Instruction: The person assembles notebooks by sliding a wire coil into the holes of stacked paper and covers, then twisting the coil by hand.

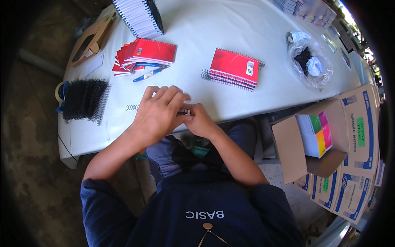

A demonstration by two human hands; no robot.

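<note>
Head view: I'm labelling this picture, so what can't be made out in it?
- Held item: mostly hidden in the head view by the left hand and right hand.
- Coil: right end, head view, behind the left hand.
- Tall stack: far end, cut off by the head view's upper edge.
- Pads: lower part, head view, behind the box.

A cardboard tray (95,40) lies far left, a tape roll (57,93) nearer. A clear bag (323,82) sits far right. Near right, an open box (290,148) holds multicoloured notebooks (321,131), beside cartons (356,193).
</note>
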